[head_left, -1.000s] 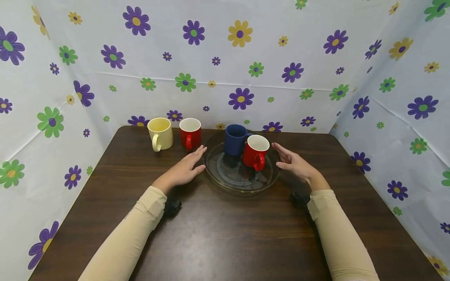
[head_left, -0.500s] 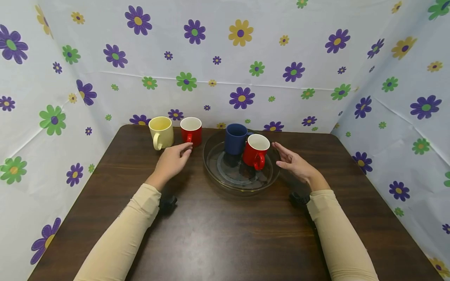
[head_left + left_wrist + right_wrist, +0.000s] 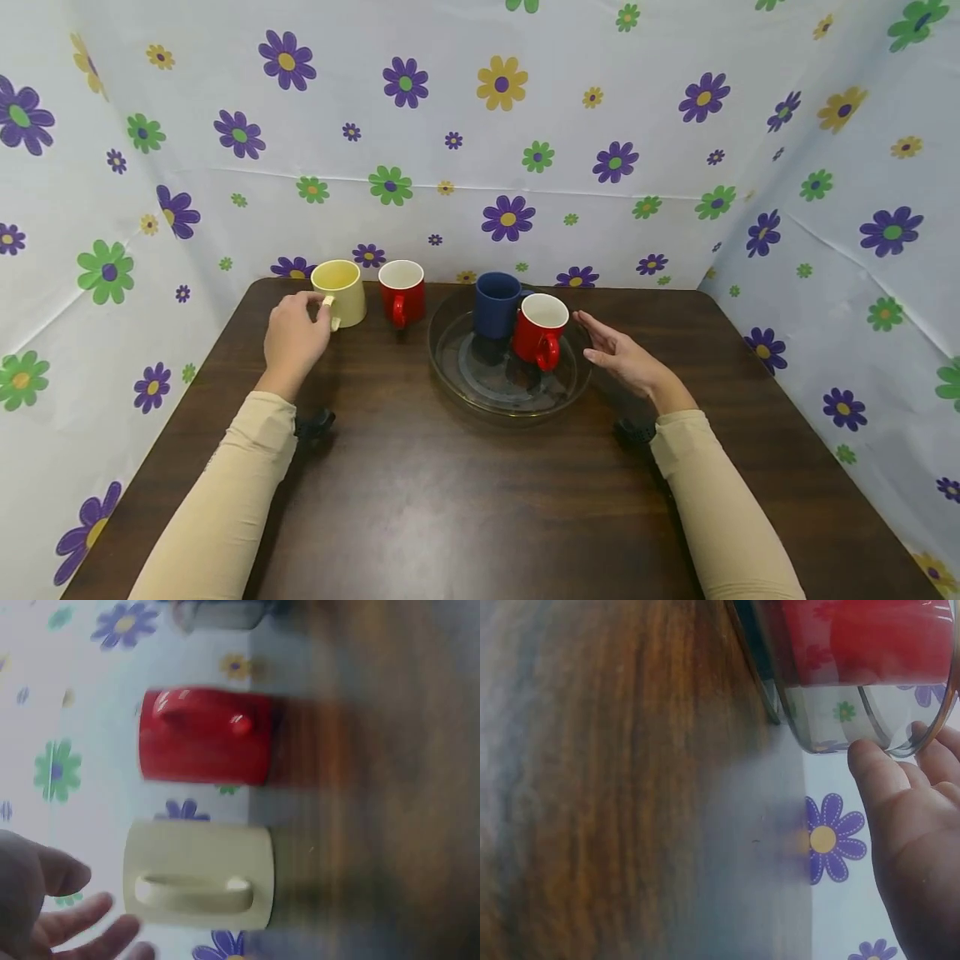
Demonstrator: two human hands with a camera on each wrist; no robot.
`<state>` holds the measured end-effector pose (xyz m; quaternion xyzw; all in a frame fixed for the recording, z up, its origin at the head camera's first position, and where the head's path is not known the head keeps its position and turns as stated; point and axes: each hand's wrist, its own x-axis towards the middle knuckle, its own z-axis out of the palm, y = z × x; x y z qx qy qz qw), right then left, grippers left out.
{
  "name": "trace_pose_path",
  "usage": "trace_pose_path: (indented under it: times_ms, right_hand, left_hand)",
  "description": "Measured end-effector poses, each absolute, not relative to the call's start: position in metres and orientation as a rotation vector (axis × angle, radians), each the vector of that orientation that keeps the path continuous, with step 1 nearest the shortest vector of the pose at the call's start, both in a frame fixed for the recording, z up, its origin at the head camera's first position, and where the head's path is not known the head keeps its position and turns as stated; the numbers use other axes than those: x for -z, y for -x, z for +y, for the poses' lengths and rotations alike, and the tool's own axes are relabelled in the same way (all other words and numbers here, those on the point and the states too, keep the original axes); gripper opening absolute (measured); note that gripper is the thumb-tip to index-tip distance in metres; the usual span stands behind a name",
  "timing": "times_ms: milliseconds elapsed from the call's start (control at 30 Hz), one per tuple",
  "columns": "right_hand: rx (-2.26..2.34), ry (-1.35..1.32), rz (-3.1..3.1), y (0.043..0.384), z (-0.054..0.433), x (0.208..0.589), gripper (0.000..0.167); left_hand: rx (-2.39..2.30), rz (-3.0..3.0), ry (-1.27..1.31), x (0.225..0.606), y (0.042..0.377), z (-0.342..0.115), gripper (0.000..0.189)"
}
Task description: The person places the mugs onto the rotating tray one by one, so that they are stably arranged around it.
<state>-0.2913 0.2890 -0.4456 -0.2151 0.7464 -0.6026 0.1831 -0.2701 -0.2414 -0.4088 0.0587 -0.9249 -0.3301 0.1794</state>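
My left hand is at the pale yellow mug, with thumb and fingers spread apart near its handle. In the left wrist view the fingertips stand beside the upright yellow mug, with nothing between them. Against the right side of a clear glass dish rests my right hand, fingers fairly straight. The right wrist view has the thumb at the glass wall and the other fingers beyond the rim. Inside the dish stand a blue mug and a red mug, both upright.
Another red mug, white inside, stands between the yellow mug and the dish, its handle facing front. All of it is on a dark wooden table. A flower-print cloth encloses the back and sides.
My left hand has left the dish's left side and moved left, past the standing red mug, to the yellow mug. The right hand has stayed at the dish. The head view has shifted slightly.
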Motion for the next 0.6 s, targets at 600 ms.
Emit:
trace_pose_path:
  times_ms: [600]
  right_hand:
    - [1.72,0.611,2.102,0.292,0.289,0.447,0.072]
  left_hand:
    - [2.191,-2.589,-0.349,0.422,0.306,-0.268,0.078]
